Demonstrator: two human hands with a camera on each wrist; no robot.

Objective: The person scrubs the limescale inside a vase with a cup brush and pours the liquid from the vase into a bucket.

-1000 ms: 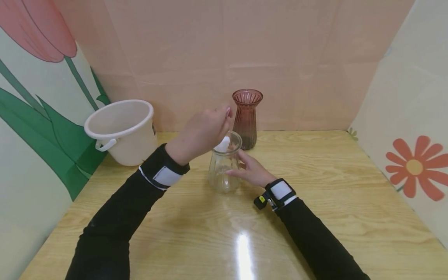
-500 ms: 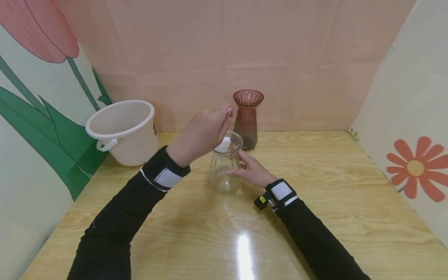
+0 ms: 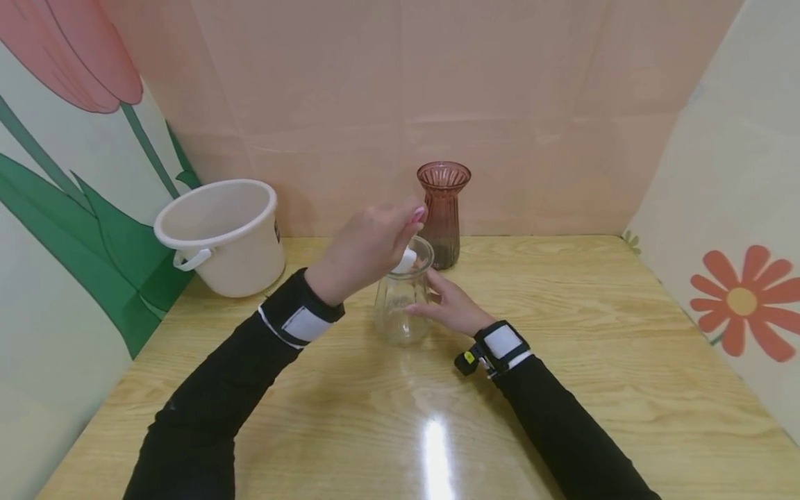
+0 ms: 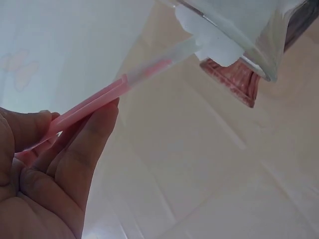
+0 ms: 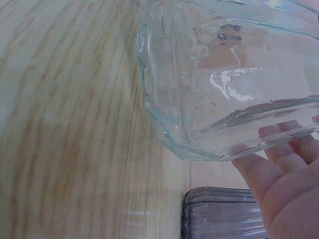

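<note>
Left hand [image 3: 362,250] raised over the worktop [image 3: 562,389], fingers [image 4: 75,149] curled and pinching a slim pink plastic brush handle with a white sponge head [image 3: 405,261]. Long axis of the brush slants down and away from the left hand: pink end in the fingers, white head just inside the mouth of the clear ribbed glass vase [image 3: 402,295]. In the left wrist view the head lies against the rim of the glass.

Right hand [image 3: 451,305] low on the worktop, fingers [image 5: 279,164] laid along the far-right flank of the clear vase and loosely bent round it, steadying it. The vase stands upright on the wooden worktop, directly below the left hand's fingertips, mouth upward.

Just beyond both hands: a tall dusky-pink ribbed glass vase [image 3: 442,212], upright, near the back wall, close behind the clear one but apart from it. Well off to the outer side of the left hand: a white plastic bucket [image 3: 221,232] with a side handle, tilted towards the onlooker. A dark mark shows on its side; too small to read.
</note>
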